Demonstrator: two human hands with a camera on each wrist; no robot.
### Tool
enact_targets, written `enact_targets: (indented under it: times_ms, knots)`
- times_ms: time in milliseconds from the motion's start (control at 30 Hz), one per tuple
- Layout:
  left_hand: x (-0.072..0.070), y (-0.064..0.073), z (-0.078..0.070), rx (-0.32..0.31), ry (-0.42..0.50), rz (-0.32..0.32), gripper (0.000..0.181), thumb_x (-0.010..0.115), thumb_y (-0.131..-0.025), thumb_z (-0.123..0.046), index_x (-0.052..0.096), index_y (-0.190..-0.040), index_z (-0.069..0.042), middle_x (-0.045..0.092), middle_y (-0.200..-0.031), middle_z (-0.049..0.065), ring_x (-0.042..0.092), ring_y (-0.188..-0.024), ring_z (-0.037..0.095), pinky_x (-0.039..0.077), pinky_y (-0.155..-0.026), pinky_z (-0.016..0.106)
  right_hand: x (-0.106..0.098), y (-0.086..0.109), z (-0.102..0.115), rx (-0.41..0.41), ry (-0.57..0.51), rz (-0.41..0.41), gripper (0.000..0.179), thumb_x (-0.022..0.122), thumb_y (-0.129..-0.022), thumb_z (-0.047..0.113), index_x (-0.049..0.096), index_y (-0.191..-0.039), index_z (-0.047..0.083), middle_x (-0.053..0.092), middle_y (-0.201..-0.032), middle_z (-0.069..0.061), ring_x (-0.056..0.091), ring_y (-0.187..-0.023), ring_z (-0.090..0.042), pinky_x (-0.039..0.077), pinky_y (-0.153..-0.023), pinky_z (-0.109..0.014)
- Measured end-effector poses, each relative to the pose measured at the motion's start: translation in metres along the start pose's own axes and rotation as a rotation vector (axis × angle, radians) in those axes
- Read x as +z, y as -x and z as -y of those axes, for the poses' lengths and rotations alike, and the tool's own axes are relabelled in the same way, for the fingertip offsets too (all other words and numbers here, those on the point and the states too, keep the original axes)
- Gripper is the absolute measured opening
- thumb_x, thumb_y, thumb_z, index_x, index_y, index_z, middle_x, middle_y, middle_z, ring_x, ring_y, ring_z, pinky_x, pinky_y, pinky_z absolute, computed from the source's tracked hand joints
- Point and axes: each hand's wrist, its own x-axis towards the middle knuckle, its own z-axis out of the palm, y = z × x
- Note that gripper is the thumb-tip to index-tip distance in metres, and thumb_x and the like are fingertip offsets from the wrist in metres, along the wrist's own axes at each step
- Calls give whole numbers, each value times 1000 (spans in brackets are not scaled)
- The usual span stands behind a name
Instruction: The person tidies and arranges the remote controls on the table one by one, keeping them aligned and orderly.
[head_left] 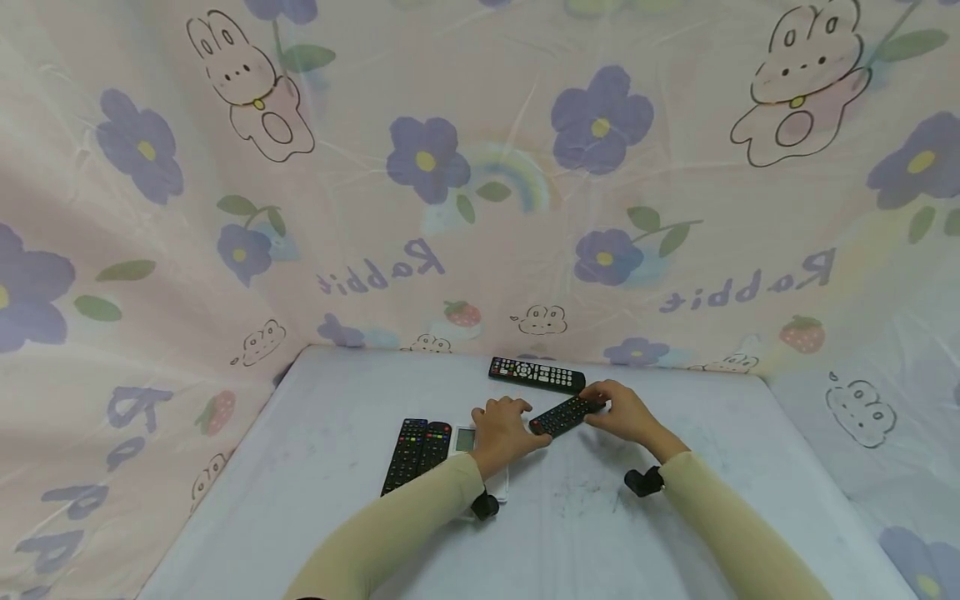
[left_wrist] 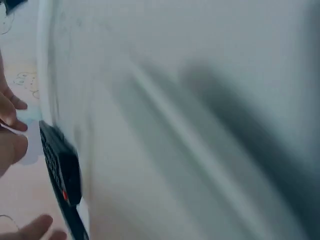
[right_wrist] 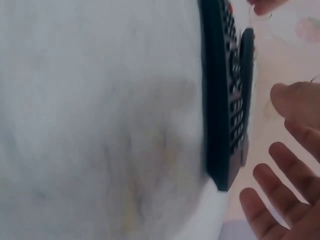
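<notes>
A black remote control [head_left: 564, 416] lies slanted on the white table between my two hands, its red-button end towards the left. My left hand [head_left: 504, 433] hovers by that end, fingers loosely bent and apart from it; in the left wrist view its fingertips [left_wrist: 37, 227] show beside the remote [left_wrist: 62, 165]. At the other end is my right hand [head_left: 622, 410], thumb and fingers parted around the tip. The right wrist view has these fingers [right_wrist: 287, 200] spread and relaxed, with a gap to the remote [right_wrist: 220, 100].
Behind lies another black remote [head_left: 536, 374] with pale buttons. Two black remotes [head_left: 405, 450] [head_left: 435, 446] rest side by side at the left, next to a white remote with a small screen [head_left: 465, 439], partly hidden by my left arm. A patterned curtain [head_left: 495, 250] rises behind the table [head_left: 337, 417].
</notes>
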Motion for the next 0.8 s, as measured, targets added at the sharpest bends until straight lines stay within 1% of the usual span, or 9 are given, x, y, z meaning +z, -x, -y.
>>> enact_targets:
  times_ms: [33, 133, 233, 433, 667, 800]
  knots:
    - [1, 1, -1, -14, 13, -7, 59, 78, -64, -61, 69, -111, -25, 65, -102, -2, 54, -99, 22, 35, -86, 48, -1, -1, -2, 1, -3, -2, 36, 76, -79, 10, 65, -113, 3, 65, -110, -15, 61, -101, -36, 49, -88, -55]
    - [4, 3, -3, -48, 30, -10, 61, 80, -62, -61, 69, -111, -26, 63, -106, 0, 51, -104, 25, 32, -91, 51, -3, -3, -9, 13, -11, -6, 38, 76, -79, 9, 64, -114, 2, 64, -113, -17, 59, -105, -39, 48, -91, -56]
    - [9, 2, -2, -65, 5, -8, 62, 81, -61, -61, 70, -110, -26, 63, -106, 1, 50, -104, 25, 32, -91, 51, -3, -6, -16, 38, -5, 4, 44, 76, -79, 10, 62, -119, 1, 61, -117, -20, 57, -108, -41, 47, -91, -56]
    - [16, 0, 1, -62, -70, 2, 65, 79, -59, -64, 70, -110, -25, 64, -103, 1, 51, -100, 24, 33, -88, 48, 1, -10, -26, 113, 8, 45, 58, 77, -77, 12, 56, -129, 0, 57, -121, -26, 56, -106, -42, 48, -88, -55]
    - [19, -3, 0, -82, -62, 23, 64, 81, -59, -61, 71, -109, -23, 63, -104, 3, 51, -101, 26, 33, -88, 50, 8, -18, -36, 112, 47, 75, 63, 78, -72, 8, 53, -130, -5, 58, -117, -28, 59, -97, -37, 49, -85, -52]
    - [18, -4, -1, -77, -62, 39, 63, 81, -59, -61, 71, -108, -22, 63, -104, 3, 51, -102, 27, 33, -89, 51, 11, -22, -38, 138, 54, 98, 66, 77, -71, 7, 52, -131, -5, 59, -116, -28, 60, -96, -36, 50, -84, -51]
